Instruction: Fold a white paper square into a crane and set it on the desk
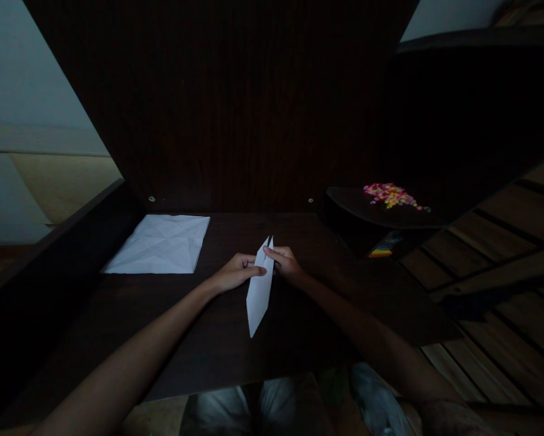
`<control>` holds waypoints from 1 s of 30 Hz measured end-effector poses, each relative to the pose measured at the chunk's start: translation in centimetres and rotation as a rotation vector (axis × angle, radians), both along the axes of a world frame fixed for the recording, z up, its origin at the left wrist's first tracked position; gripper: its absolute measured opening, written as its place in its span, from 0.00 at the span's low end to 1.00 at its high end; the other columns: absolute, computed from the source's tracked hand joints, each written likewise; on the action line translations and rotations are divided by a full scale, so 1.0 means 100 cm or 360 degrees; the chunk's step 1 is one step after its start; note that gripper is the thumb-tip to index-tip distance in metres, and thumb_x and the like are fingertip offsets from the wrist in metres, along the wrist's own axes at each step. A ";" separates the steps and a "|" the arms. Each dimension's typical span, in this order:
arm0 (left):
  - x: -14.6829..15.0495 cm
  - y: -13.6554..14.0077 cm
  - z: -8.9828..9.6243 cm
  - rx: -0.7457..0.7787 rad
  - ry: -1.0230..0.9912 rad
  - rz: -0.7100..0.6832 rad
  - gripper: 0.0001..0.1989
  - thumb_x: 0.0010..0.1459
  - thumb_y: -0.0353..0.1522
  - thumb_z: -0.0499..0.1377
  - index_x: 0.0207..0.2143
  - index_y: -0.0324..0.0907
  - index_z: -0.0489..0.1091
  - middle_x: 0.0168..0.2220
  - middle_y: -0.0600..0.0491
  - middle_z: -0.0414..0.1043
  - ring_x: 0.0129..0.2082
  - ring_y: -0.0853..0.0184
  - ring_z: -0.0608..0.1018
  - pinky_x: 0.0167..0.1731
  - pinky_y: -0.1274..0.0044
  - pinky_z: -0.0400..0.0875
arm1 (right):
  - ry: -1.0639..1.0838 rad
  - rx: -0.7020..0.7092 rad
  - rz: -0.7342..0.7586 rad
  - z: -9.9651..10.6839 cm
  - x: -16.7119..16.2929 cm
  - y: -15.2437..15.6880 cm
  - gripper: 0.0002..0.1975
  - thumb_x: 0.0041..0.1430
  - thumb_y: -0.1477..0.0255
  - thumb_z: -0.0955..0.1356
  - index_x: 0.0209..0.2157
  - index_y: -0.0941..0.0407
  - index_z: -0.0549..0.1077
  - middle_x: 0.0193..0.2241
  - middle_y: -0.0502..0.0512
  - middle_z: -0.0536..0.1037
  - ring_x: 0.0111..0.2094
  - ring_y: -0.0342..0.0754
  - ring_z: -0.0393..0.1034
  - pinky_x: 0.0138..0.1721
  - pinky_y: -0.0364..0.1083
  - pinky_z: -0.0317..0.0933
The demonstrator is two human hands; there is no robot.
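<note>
Between my two hands is a folded white paper (pixel 259 297), long and narrow, with a point at its near end and two tips split apart at its far end. My left hand (pixel 238 272) grips its left edge, the thumb lying flat across the front. On the right side, my right hand (pixel 284 263) pinches the upper part, its thumb near the slit between the two tips. The fingers behind the paper are mostly hidden. Left of my hands, a creased square white sheet (pixel 160 245) lies flat on the dark desk (pixel 199 345).
Small pink, yellow and orange pieces (pixel 392 195) are heaped on a curved dark shelf (pixel 357 203) at the right. A tall dark panel (pixel 235 109) closes off the back, and a raised side board (pixel 63 242) edges the left. Slatted wood (pixel 494 357) stands at the right.
</note>
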State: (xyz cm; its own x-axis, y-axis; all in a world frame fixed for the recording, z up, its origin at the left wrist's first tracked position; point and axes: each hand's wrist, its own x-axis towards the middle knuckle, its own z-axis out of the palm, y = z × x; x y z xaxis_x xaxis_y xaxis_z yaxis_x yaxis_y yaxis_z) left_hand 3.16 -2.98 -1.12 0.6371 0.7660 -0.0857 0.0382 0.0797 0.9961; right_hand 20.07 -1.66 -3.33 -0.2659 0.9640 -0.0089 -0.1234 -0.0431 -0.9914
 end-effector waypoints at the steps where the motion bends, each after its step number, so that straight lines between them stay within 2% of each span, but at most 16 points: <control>1: 0.001 0.000 0.000 -0.0011 0.0005 0.0026 0.14 0.51 0.35 0.63 0.38 0.36 0.77 0.31 0.51 0.78 0.28 0.67 0.77 0.30 0.78 0.68 | 0.0007 0.0002 -0.0009 -0.001 0.000 0.001 0.23 0.45 0.51 0.70 0.19 0.59 0.72 0.14 0.48 0.67 0.14 0.39 0.57 0.14 0.40 0.48; 6: 0.003 -0.003 -0.001 -0.0099 -0.0026 0.0076 0.14 0.48 0.36 0.67 0.36 0.36 0.76 0.30 0.51 0.78 0.29 0.66 0.77 0.31 0.77 0.69 | -0.0002 0.0079 -0.0115 0.000 0.000 0.001 0.23 0.46 0.52 0.71 0.19 0.59 0.71 0.15 0.48 0.68 0.17 0.40 0.59 0.17 0.40 0.50; 10: 0.001 -0.002 0.000 -0.0117 -0.0030 -0.0032 0.16 0.46 0.35 0.68 0.38 0.36 0.76 0.33 0.49 0.79 0.31 0.65 0.78 0.31 0.77 0.70 | -0.0034 0.0059 -0.0141 0.004 -0.002 -0.002 0.25 0.46 0.49 0.69 0.18 0.58 0.70 0.14 0.48 0.67 0.15 0.40 0.58 0.14 0.40 0.48; 15: -0.005 0.000 0.003 -0.0172 0.0016 -0.0198 0.17 0.45 0.34 0.69 0.38 0.37 0.77 0.29 0.53 0.78 0.26 0.69 0.76 0.28 0.79 0.68 | -0.0034 0.0055 -0.0090 0.002 -0.002 -0.002 0.26 0.47 0.48 0.69 0.17 0.58 0.69 0.13 0.48 0.65 0.13 0.38 0.55 0.12 0.39 0.46; 18: -0.005 -0.001 0.005 -0.0169 -0.0015 -0.0198 0.15 0.44 0.34 0.69 0.35 0.37 0.77 0.28 0.53 0.77 0.26 0.69 0.76 0.28 0.80 0.68 | -0.0006 0.0046 -0.0110 0.000 -0.001 -0.001 0.26 0.48 0.48 0.68 0.16 0.58 0.68 0.13 0.47 0.64 0.13 0.38 0.55 0.12 0.39 0.47; 21: -0.002 -0.001 0.002 -0.0156 -0.0142 -0.0052 0.15 0.45 0.35 0.69 0.35 0.36 0.76 0.29 0.50 0.78 0.28 0.66 0.77 0.30 0.77 0.70 | -0.0016 0.0039 -0.0050 0.002 0.000 -0.002 0.25 0.49 0.49 0.67 0.20 0.58 0.70 0.15 0.47 0.66 0.15 0.39 0.57 0.12 0.39 0.49; 26: 0.002 0.003 -0.007 -0.0180 -0.0480 0.0506 0.17 0.44 0.38 0.70 0.34 0.36 0.75 0.30 0.49 0.78 0.29 0.65 0.78 0.33 0.75 0.71 | -0.0159 0.0183 0.0254 0.011 0.001 -0.009 0.16 0.43 0.60 0.74 0.25 0.58 0.70 0.20 0.47 0.70 0.22 0.40 0.63 0.21 0.39 0.56; 30: 0.004 0.005 -0.010 -0.0239 -0.0562 0.0685 0.17 0.44 0.38 0.70 0.33 0.36 0.75 0.31 0.49 0.78 0.29 0.66 0.78 0.33 0.75 0.70 | -0.0181 0.0174 0.0341 0.014 0.002 -0.011 0.14 0.41 0.66 0.75 0.25 0.58 0.70 0.23 0.48 0.72 0.26 0.43 0.66 0.29 0.42 0.58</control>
State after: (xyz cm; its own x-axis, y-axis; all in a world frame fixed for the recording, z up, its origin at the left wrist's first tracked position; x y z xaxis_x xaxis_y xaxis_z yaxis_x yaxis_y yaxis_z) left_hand 3.51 -2.50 -2.11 0.2802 0.9585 -0.0525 -0.3620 0.1562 0.9190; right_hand 20.23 -2.76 -1.91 -0.4670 0.8828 0.0511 -0.0107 0.0521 -0.9986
